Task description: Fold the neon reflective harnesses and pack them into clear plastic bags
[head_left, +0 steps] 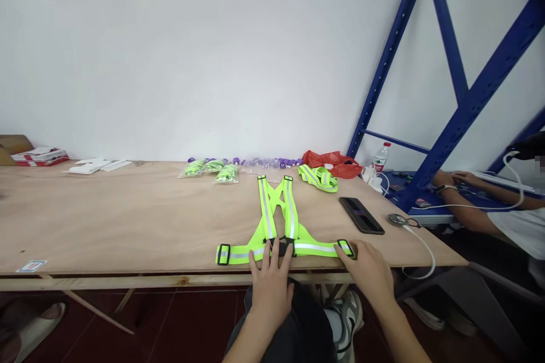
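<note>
Harness, head view: the reflective harness (293, 218) is laid out by the near edge of the table (128, 215), belt running 9 to 3 o'clock, shoulder straps up towards 12
Left hand: this hand (272, 286) is the nearer to the middle, fingers spread apart over the black buckle (281, 248), straps at 12 o'clock from its fingertips
Right hand: at the belt's 3 o'clock end, the hand (372, 272) has its thumb at the slider (351, 248), which lies at 10 o'clock from the palm; whether it's pinching, I can't tell
Webbing: flat neon yellow-green bands, silver stripe, squarish black sliders
Tabletop: pale, smooth, wood-like board
</note>
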Action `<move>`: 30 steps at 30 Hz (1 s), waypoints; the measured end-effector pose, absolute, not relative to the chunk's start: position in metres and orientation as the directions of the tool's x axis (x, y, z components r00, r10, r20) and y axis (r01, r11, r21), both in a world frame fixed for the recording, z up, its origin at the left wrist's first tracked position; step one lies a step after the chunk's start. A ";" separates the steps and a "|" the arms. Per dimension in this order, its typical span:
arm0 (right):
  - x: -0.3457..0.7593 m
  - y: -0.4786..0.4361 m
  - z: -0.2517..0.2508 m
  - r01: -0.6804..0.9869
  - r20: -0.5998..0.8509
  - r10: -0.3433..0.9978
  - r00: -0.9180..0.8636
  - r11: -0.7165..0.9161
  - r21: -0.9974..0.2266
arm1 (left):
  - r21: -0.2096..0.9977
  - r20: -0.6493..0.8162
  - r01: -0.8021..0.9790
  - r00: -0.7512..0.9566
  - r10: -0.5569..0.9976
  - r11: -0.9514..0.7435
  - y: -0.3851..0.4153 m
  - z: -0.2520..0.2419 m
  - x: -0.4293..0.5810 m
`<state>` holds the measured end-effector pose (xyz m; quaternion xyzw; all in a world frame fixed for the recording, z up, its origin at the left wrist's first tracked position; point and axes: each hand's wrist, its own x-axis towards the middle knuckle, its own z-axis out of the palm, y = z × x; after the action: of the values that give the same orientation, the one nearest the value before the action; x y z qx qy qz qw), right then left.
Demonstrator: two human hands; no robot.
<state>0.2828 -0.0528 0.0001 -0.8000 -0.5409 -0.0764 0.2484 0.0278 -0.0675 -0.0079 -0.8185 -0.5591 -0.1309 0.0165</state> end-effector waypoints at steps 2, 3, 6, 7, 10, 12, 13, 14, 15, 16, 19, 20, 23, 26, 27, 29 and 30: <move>0.285 -0.054 0.002 0.890 0.370 0.837 0.404 -0.264 -0.372 | 0.121 0.222 0.925 0.327 0.919 -0.359 -0.069 -0.005 0.029; 0.287 -0.054 0.001 0.879 0.367 0.839 0.402 -0.240 -0.413 | 0.129 0.218 0.924 0.327 0.920 -0.359 -0.070 -0.003 0.029; 0.294 -0.054 -0.004 0.855 0.386 0.837 0.387 -0.169 -0.490 | 0.157 0.202 0.913 0.343 0.917 -0.376 -0.071 0.004 0.026; 0.295 -0.055 -0.006 0.856 0.393 0.839 0.377 -0.154 -0.493 | 0.162 0.195 0.910 0.350 0.916 -0.382 -0.071 0.006 0.025; 0.295 -0.056 -0.011 0.873 0.410 0.843 0.349 -0.134 -0.468 | 0.141 0.186 0.915 0.350 0.918 -0.377 -0.071 0.007 0.025; 0.292 -0.056 -0.014 0.889 0.440 0.837 0.325 -0.112 -0.444 | 0.106 0.194 0.928 0.332 0.923 -0.356 -0.071 0.006 0.027; 0.290 -0.056 -0.016 0.899 0.461 0.833 0.306 -0.093 -0.428 | 0.091 0.199 0.932 0.329 0.923 -0.351 -0.071 0.005 0.027; 0.289 -0.056 -0.018 0.909 0.482 0.830 0.282 -0.070 -0.411 | 0.082 0.205 0.932 0.330 0.921 -0.353 -0.071 0.004 0.028; 0.288 -0.056 -0.020 0.916 0.498 0.827 0.260 -0.048 -0.398 | 0.076 0.212 0.933 0.330 0.920 -0.353 -0.071 0.003 0.028; 0.287 -0.055 -0.021 0.920 0.509 0.825 0.245 -0.031 -0.391 | 0.074 0.219 0.932 0.333 0.917 -0.356 -0.071 0.002 0.028; 0.288 -0.053 -0.026 0.909 0.509 0.819 0.266 -0.037 -0.414 | 0.077 0.234 0.927 0.341 0.910 -0.367 -0.072 0.001 0.027; 0.288 -0.052 -0.027 0.901 0.502 0.816 0.287 -0.051 -0.431 | 0.079 0.237 0.925 0.344 0.908 -0.371 -0.072 0.001 0.027; 0.286 -0.049 -0.029 0.880 0.497 0.804 0.327 -0.068 -0.469 | 0.090 0.247 0.922 0.346 0.905 -0.377 -0.071 -0.001 0.026; 0.281 -0.047 -0.032 0.881 0.537 0.779 0.324 -0.042 -0.471 | 0.095 0.259 0.923 0.339 0.904 -0.374 -0.071 -0.002 0.026; 0.279 -0.047 -0.033 0.883 0.552 0.769 0.324 -0.036 -0.468 | 0.096 0.260 0.920 0.345 0.902 -0.380 -0.071 -0.002 0.026; 0.276 -0.047 -0.035 0.885 0.580 0.745 0.330 -0.031 -0.464 | 0.098 0.257 0.917 0.353 0.900 -0.387 -0.070 -0.002 0.026; 0.274 -0.047 -0.036 0.885 0.590 0.733 0.339 -0.035 -0.464 | 0.099 0.254 0.917 0.353 0.901 -0.387 -0.070 -0.002 0.026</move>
<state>0.2744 -0.0472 -0.0362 -0.7131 -0.5671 -0.0949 0.4010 0.0258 -0.0700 -0.0017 -0.8218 -0.5529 -0.1343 0.0299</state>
